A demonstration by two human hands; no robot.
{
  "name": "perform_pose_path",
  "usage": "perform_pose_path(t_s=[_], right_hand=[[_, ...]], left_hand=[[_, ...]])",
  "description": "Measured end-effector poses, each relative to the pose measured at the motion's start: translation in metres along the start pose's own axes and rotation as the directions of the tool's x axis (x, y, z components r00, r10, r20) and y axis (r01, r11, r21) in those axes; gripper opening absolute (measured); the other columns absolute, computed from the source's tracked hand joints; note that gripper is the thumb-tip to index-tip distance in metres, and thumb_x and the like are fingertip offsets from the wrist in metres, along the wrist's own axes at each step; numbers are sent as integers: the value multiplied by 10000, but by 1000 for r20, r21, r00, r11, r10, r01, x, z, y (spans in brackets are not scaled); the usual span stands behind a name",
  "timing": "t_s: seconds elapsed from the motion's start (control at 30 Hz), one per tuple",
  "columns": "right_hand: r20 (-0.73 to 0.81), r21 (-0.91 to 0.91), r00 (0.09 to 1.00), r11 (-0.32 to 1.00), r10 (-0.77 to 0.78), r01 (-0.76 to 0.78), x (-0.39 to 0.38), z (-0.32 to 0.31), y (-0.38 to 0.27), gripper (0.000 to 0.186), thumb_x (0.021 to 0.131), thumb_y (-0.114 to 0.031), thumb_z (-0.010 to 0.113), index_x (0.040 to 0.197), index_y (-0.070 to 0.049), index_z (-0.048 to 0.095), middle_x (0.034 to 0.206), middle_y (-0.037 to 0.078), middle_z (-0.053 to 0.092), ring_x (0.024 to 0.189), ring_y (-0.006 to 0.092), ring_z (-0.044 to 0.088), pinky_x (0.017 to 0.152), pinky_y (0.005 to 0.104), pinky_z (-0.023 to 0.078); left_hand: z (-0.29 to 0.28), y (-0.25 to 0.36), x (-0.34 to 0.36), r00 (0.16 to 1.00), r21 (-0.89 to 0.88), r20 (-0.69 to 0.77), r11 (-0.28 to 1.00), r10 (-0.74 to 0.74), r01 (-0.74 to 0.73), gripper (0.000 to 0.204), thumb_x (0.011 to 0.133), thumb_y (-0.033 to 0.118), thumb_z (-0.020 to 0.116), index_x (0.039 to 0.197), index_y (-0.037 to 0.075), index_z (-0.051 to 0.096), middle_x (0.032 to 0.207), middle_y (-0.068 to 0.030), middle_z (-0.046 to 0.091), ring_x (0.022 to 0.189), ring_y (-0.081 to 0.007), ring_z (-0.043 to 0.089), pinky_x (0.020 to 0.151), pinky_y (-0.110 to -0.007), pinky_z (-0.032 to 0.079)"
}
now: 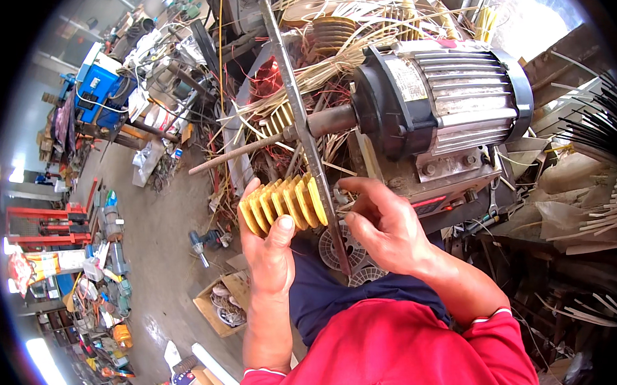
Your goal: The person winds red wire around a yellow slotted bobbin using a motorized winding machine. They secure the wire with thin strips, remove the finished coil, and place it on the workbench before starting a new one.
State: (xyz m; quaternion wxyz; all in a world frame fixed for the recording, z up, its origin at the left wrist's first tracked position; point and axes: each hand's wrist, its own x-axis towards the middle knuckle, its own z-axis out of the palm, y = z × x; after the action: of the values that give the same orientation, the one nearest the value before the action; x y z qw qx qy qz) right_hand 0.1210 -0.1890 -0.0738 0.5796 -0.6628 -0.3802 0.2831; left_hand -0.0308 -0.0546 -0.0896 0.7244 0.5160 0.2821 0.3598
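A yellow ribbed block (283,204), like a stack of grooved plates, is gripped in my left hand (270,253), thumb along its near side. The block's right end is close to a long flat metal bar (309,144); I cannot tell if they touch. My right hand (389,227) is right of the bar, its thumb and index finger curled toward each other around a small greyish piece (341,196) that I cannot make out. The bar is fixed across the shaft (333,120) of an electric motor (449,93). A threaded rod (241,153) points left from the bar.
Behind the bar lie heaped pale strips (317,75) and more ribbed formers (334,34). A wrench (492,197) is beneath the motor. On the floor at left are a drill (201,245) and a cardboard box (220,306). Black rods (598,121) bristle at far right.
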Motion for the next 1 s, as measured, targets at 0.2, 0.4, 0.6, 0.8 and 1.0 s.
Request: perform_pose_path(t_s=[0.2,0.4,0.6,0.8,1.0], right_hand=[[33,67,999,997,35,-37,-6,-1,2,343,894,-49,638,1222,16,567,718,120,638,596,204,616,579,349,502],[11,15,999,999,36,-36,0,1,4,369,888,-34,637,1244,6,554,708,111,625,598,196,610,577,345,497],[18,-26,999,999,36,-35,1,5,3,352,896,-46,635,1233,20,559,715,117,633,614,191,617,586,349,502],[15,84,1000,996,2,-4,-4,0,-7,283,913,-64,618,1176,34,588,758,126,673,607,191,635,579,344,501],[39,-29,998,999,40,-39,-4,2,0,281,903,-56,612,1174,13,590,717,149,636,611,245,644,584,360,502]], left_hand=[[0,0,0,1000,6,-6,1000,17,-17,849,868,236,742,1545,39,269,1394,-156,508,1256,-309,568,1026,-471,519],[-1,-1,1,1000,10,1,1000,14,-14,852,878,237,731,1552,39,249,1404,-153,499,1263,-302,562,1030,-460,513],[-1,-1,0,1000,12,1,1000,13,-13,854,881,237,729,1553,36,241,1405,-156,495,1265,-302,560,1031,-456,511],[-3,-3,1,1000,22,0,999,28,-28,852,875,244,742,1548,44,260,1400,-159,502,1252,-307,572,1010,-466,528],[-2,-3,1,1000,14,7,999,29,-29,860,871,255,752,1545,43,262,1400,-161,502,1251,-309,571,1018,-467,525]])
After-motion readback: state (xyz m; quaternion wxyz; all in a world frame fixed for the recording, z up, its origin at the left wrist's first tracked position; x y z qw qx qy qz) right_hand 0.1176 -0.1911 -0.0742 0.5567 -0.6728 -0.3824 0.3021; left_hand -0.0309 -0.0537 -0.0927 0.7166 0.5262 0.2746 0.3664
